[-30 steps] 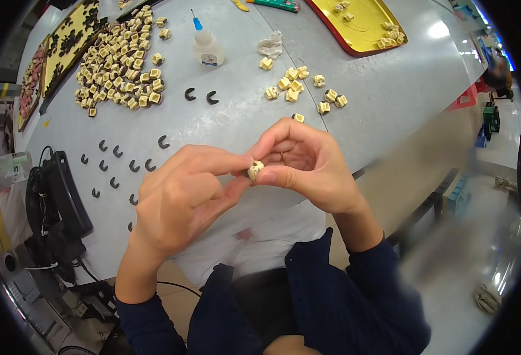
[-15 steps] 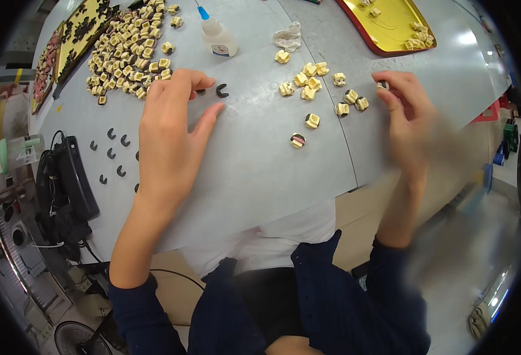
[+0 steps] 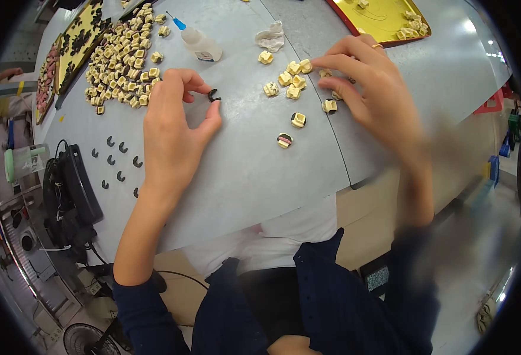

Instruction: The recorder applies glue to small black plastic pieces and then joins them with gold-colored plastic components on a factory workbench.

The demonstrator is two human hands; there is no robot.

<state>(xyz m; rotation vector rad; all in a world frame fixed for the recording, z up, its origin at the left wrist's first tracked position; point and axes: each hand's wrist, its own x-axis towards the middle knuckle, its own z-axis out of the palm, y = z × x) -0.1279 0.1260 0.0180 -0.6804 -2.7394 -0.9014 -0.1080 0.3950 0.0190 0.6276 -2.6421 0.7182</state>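
Fingers of my left hand (image 3: 171, 130) are found closed in a pinch on a small, matte black C-shaped piece (image 3: 214, 95), which is tilted between thumb and forefinger tips; those of my right hand (image 3: 373, 86) are parted around a small, knobby cream-coloured piece (image 3: 325, 73), and whether they touch it I cannot tell. At far left, a black tray-like unit (image 3: 84, 183) with bundled cables sits on the smooth grey tabletop (image 3: 243, 171). Farther back stands a dark-edged yellow tray (image 3: 63, 74) strewn with black bits, with a row of pink pieces (image 3: 47, 80) along its left side. Several loose black C-shapes (image 3: 111, 160) lie spaced apart to the left of my left wrist. Beyond that hand I note a large heap of cream-and-dark cube-like pieces (image 3: 118, 59), then a translucent squeeze bottle (image 3: 203, 46) with a blue needle tip. Near mid-table lie a crumpled white tissue (image 3: 270, 36), a group of cream blocks (image 3: 293, 80) and, closer to me, a rounded cream-and-black piece with a pink stripe (image 3: 285, 140). Behind my right hand, a red-rimmed yellow tray (image 3: 370, 23) holds further cream pieces at its right end.
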